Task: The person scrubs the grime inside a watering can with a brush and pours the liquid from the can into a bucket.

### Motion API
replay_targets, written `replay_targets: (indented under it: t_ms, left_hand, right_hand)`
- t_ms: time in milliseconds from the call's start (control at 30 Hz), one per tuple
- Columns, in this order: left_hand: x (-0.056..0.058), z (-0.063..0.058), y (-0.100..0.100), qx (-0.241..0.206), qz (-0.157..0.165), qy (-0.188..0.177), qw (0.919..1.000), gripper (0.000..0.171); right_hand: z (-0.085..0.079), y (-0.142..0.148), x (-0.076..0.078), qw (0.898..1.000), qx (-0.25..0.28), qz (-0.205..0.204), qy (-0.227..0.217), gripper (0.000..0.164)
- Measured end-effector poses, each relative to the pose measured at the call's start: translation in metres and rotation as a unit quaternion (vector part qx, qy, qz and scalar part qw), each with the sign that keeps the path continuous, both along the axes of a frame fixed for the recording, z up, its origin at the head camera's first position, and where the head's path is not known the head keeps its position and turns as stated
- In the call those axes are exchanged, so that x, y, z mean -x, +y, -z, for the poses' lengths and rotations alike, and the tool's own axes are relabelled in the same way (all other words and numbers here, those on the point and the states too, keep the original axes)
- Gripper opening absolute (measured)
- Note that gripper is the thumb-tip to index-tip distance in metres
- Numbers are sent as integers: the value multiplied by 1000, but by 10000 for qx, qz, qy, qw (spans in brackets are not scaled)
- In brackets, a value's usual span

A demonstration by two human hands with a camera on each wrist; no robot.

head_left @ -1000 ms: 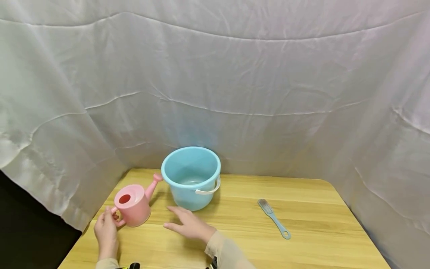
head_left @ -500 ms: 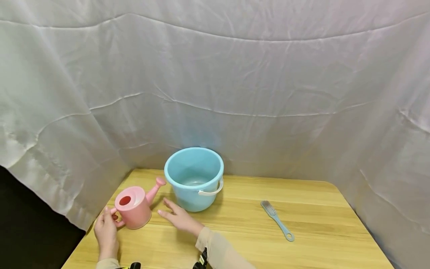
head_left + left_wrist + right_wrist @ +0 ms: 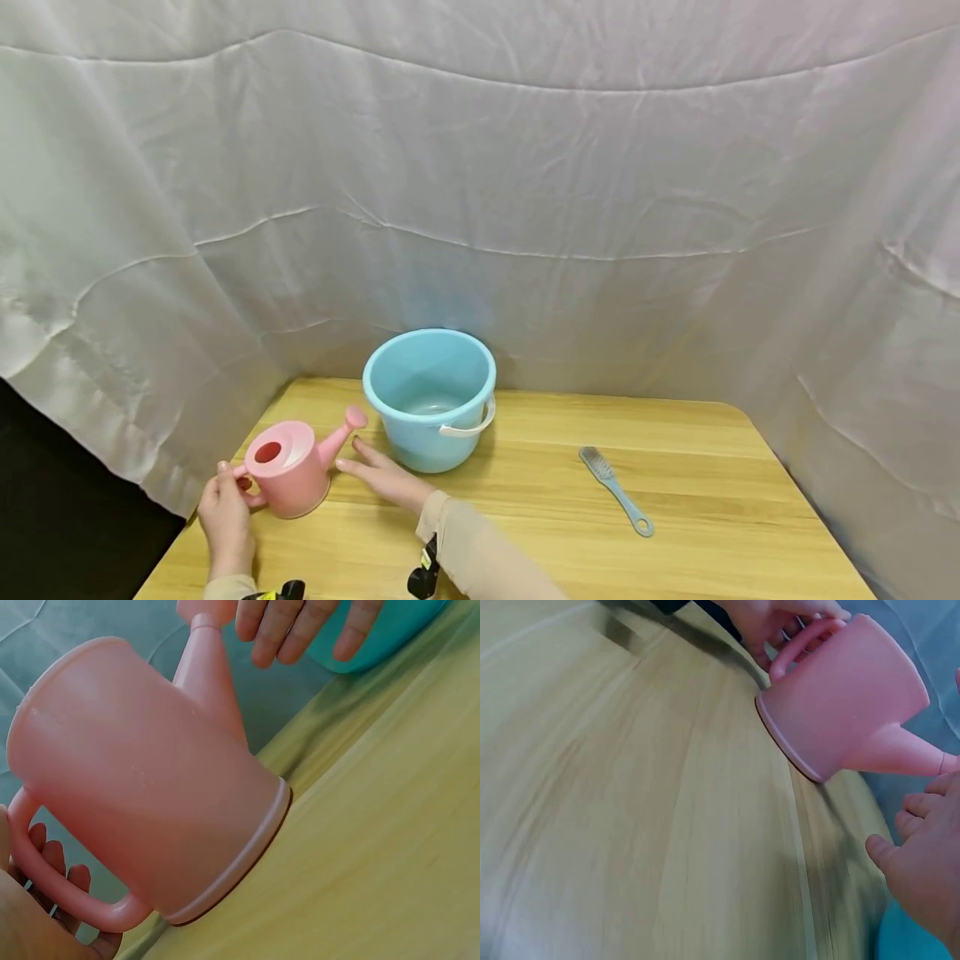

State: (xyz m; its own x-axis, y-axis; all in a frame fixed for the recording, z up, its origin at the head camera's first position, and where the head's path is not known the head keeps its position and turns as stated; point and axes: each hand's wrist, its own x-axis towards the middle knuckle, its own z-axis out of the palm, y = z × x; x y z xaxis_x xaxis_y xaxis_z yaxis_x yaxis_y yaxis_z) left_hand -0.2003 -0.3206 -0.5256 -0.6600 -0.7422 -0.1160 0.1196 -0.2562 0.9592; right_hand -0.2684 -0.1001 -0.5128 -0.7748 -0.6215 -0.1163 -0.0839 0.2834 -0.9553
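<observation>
A pink watering can (image 3: 291,477) is at the left of the table, its spout pointing back right toward the bucket. My left hand (image 3: 227,518) grips its looped handle, with fingers passing through the loop in the left wrist view, where the can body (image 3: 142,765) fills the middle. My right hand (image 3: 390,482) reaches in from the right with fingers extended and spread, right beside the spout (image 3: 900,750). Nothing is held in it. Just behind the right hand stands a light blue bucket (image 3: 427,437) with a white handle, upright, its inside visible from above.
A blue brush (image 3: 617,492) with a holed handle lies on the right of the wooden table (image 3: 735,533). Grey-white curtains (image 3: 525,167) hang behind and along both sides. A dark area (image 3: 67,500) shows beyond the left table edge.
My right hand has moved left, from in front of the bucket to beside the spout. My left hand and the watering can have shifted slightly left and toward me, the spout end dipping a little.
</observation>
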Motion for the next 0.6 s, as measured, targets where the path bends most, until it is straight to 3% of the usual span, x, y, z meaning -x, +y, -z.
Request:
replay_targets:
  t_ms: [300,600]
  left_hand:
    - [-1,-2,-10,-161,165,171,9996,33]
    - [-2,-5,-19,-131,488,-36,9987,33]
  right_hand:
    - [2,-12,-9,9998,178,-58,-29,77]
    - [2,-9,-21,9991,402,-82,-94,77]
